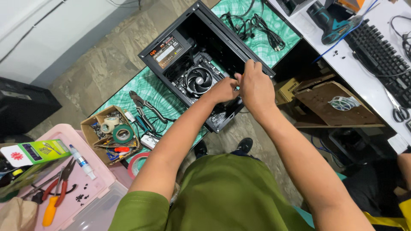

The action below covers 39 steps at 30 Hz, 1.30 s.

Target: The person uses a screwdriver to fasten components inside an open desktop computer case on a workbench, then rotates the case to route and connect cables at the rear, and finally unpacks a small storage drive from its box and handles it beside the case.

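Observation:
An open black computer case (239, 45) lies on its side on a green patterned table (150, 90). Inside it are a power supply (170, 50) and a motherboard with a round cooler fan (199, 80). My left hand (223, 90) and my right hand (254, 83) meet over the near right part of the case, fingers pinched together at something small between them that I cannot make out. Both hands cover the board beneath.
A cardboard box of tape rolls (113, 132), pliers (145, 107) and a red tape roll (138, 162) lie left of the case. A pink lid (92, 182) holds pliers, a screwdriver and screws. Black cables (257, 23), a drill (329, 23) and keyboard (381, 53) sit farther right.

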Each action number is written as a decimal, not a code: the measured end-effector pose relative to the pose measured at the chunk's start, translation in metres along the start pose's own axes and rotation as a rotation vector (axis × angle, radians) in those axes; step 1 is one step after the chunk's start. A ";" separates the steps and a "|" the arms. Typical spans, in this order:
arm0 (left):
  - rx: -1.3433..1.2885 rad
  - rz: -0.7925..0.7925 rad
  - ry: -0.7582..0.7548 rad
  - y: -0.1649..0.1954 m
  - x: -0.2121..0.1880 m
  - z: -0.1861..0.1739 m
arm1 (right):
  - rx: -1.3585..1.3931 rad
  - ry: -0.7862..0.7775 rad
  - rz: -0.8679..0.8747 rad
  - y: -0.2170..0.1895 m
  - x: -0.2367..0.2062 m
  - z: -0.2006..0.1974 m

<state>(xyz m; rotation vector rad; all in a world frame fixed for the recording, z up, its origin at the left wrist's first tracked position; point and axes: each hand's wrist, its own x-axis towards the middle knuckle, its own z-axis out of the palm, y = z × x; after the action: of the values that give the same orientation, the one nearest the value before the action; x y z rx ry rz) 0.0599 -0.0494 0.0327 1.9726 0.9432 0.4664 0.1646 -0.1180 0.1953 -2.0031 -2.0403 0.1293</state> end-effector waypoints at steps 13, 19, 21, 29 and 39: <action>-0.165 -0.164 -0.041 -0.022 0.001 -0.018 | 0.238 -0.287 -0.355 0.027 0.050 -0.037; -0.813 -0.296 0.596 -0.047 -0.016 -0.045 | 0.478 -0.287 -0.458 0.077 0.098 -0.057; -1.015 -0.231 0.761 -0.044 -0.031 -0.049 | 0.659 -0.250 -0.536 0.092 0.115 -0.056; -1.127 -0.332 1.345 0.006 -0.037 -0.020 | 1.112 -0.271 -0.691 0.125 0.163 -0.029; -0.796 -0.626 1.409 0.027 -0.051 -0.019 | 1.369 -0.398 -0.735 0.109 0.174 -0.016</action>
<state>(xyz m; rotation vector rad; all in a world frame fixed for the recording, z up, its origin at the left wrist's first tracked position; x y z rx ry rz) 0.0271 -0.0864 0.0678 0.3567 1.7107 1.5983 0.2736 0.0563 0.2061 -0.3930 -1.8031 1.3638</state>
